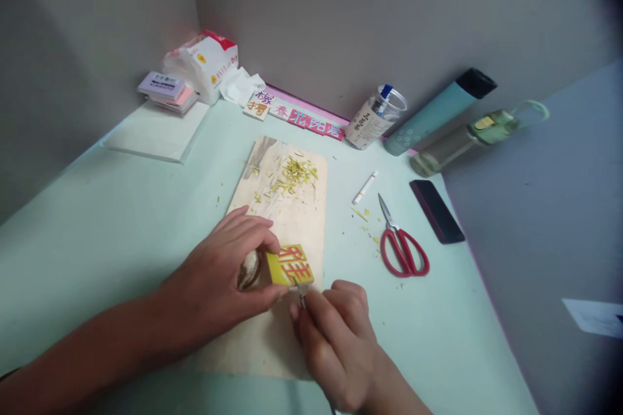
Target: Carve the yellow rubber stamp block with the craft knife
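Note:
My left hand (228, 259) grips a small yellow carving block (292, 264) between thumb and fingers. Its top face bears raised, red-inked character strokes. Closed around a carving tool (302, 298), my right hand (338, 337) brings the thin metal tip to the block's near edge; most of the handle is hidden in the fist. Both hands are over a pale wooden board (304, 224). Under my left palm shows part of a round brown-and-white thing (250, 270) that I cannot identify. Yellow shavings (298, 172) lie heaped on the board's far half.
Right of the board lie red-handled scissors (402, 246), a white pen-like stick (365, 188) and a dark phone (437, 211). Behind stand a clear jar (367, 123), a blue tumbler (433, 113) and a green bottle (462, 142). Carved character tiles (314, 124), a tissue pack (209, 61) and stacked blocks (165, 87) line the back.

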Available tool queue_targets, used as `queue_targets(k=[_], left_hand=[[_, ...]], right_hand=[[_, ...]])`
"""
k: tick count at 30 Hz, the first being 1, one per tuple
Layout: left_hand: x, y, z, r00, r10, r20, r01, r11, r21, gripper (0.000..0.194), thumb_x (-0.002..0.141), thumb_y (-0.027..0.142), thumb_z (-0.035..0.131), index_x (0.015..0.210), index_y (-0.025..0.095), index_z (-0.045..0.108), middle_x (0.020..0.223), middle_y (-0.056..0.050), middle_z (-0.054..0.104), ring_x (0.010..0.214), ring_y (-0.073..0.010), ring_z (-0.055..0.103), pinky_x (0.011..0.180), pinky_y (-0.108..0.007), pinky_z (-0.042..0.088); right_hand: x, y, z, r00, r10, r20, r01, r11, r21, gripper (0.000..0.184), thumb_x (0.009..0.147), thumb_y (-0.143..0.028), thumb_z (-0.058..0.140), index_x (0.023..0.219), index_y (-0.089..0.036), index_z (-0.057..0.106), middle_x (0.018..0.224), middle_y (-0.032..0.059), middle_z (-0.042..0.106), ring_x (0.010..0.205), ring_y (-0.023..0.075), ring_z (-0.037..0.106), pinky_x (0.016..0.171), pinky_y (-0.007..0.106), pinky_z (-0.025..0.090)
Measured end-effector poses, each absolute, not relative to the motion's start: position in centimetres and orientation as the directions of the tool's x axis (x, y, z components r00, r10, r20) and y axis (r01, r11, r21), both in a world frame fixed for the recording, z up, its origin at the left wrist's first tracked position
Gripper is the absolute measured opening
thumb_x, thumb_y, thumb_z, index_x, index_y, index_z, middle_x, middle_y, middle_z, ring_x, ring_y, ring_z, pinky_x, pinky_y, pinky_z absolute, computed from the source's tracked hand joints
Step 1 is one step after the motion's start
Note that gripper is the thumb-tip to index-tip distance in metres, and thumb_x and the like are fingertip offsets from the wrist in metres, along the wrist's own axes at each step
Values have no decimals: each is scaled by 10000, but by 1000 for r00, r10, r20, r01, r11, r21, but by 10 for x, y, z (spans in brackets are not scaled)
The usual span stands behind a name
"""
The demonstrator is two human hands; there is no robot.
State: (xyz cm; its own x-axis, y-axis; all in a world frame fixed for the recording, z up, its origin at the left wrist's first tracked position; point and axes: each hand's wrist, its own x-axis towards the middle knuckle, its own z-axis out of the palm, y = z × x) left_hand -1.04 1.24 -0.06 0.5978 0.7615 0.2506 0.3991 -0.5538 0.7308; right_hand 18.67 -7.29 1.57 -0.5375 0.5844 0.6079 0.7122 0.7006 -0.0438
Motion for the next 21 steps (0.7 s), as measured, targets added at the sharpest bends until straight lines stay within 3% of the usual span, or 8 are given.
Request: queue_targets(k=[5,10,14,18,21], left_hand=[[-8,9,2,550,813,191,375,-445,813,193,772,246,654,943,223,569,1136,-62,649,1190,-284,539,980,-440,468],[-9,6,8,552,827,104,344,-340,876,167,763,258,651,912,234,578,1150,-48,638,1163,-271,552,913,-386,483],[-9,1,10,547,837,29,335,-250,908,177,760,276,657,916,244,579,1183,-34,625,1163,-262,555,910,-371,479],[-7,-5,7,593,805,-32,332,-208,920,216,763,270,664,957,263,570,1169,-13,624,1203,-260,526,906,-363,480],[-6,-6,4,578,816,-6,317,-218,923,230,775,242,653,980,263,550,1138,-9,622,1170,-249,542,939,-381,475]], right_hand=[[186,-81,20,-508,630,587,759,650,-40,249,891,6,573,721,-165,636,888,103,714,852,196,574,729,366,506],[182,-84,18,-457,618,640,795,606,-18,241,878,20,621,722,-164,615,903,83,688,840,178,568,720,348,509],[177,-86,23,-417,596,686,816,578,-5,268,926,20,532,756,-154,643,876,75,659,806,166,550,705,327,476],[175,-88,31,-382,686,619,856,516,-43,282,944,16,501,861,-188,677,814,45,676,782,177,560,727,317,471],[179,-84,29,-302,685,663,846,513,-145,193,935,-34,586,851,-199,644,787,26,681,737,170,567,715,315,487]])
